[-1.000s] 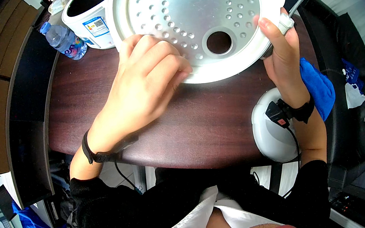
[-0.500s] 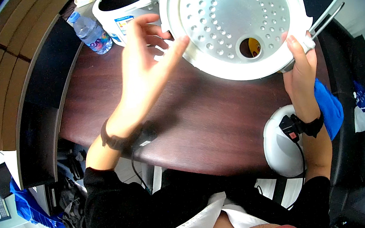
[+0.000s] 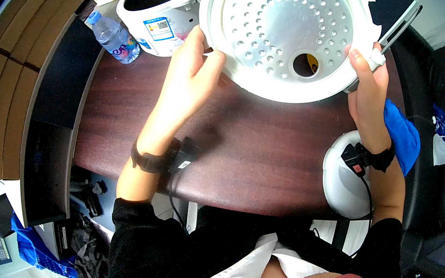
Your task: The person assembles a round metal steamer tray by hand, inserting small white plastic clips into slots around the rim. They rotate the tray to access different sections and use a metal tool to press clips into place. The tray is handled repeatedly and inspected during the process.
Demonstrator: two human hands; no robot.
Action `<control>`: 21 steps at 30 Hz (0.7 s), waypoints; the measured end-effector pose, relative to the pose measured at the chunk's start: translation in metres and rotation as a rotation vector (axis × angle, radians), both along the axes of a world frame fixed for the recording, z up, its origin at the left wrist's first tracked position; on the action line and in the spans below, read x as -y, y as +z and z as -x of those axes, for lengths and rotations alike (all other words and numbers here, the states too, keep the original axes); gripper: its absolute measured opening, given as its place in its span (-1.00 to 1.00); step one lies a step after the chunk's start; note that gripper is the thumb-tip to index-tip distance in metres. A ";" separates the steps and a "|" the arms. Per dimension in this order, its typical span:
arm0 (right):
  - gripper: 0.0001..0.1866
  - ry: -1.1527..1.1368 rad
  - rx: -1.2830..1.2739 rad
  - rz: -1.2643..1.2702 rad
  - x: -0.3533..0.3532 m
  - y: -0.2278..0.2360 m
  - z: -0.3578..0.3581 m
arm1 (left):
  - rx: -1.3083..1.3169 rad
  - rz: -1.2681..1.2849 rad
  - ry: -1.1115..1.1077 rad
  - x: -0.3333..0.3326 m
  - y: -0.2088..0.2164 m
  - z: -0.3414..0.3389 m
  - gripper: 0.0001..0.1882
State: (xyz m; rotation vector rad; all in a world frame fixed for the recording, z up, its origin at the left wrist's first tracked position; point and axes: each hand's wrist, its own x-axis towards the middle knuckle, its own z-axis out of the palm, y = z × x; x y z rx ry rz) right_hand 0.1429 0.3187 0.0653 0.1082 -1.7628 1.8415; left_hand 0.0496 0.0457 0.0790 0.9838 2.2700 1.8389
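A round white rice cooker lid (image 3: 285, 19) is held up in front of me, its dimpled metal inner side facing me. A round hole sits low in that metal plate. My right hand (image 3: 365, 70) grips the lower right rim, thumb on the front. At the left rim, my left hand (image 3: 190, 72) has its fingers curled around the edge, with the fingertips partly hidden and the thumb alongside. Behind the lid stands the white rice cooker body (image 3: 164, 25), open at the top with a dark inside. A thin metal handle (image 3: 403, 28) juts out beyond my right hand.
A water bottle (image 3: 113, 38) with a blue cap stands left of the cooker body. Near my right forearm are a smooth white rounded object (image 3: 342, 179) and a blue cloth (image 3: 401, 136). A dark shelf unit (image 3: 53, 106) borders the brown table (image 3: 248, 158) on the left.
My left hand's spread fingers have closed in on the lid's left rim. The lid has shifted slightly down; my right hand keeps its grip.
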 end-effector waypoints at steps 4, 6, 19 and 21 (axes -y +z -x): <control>-0.49 -0.005 0.011 0.013 0.002 0.002 0.001 | 0.132 -0.149 -0.023 0.001 -0.003 0.002 -0.61; -0.49 0.016 0.021 0.030 0.001 0.000 0.002 | 0.098 -0.159 0.017 0.000 -0.004 0.003 -0.64; -0.59 0.067 0.070 0.039 0.003 -0.005 0.002 | 0.215 -0.338 -0.032 -0.003 -0.015 0.013 -0.68; -0.56 0.075 0.078 0.013 0.004 -0.005 0.004 | 0.212 -0.340 -0.019 -0.001 -0.015 0.011 -0.64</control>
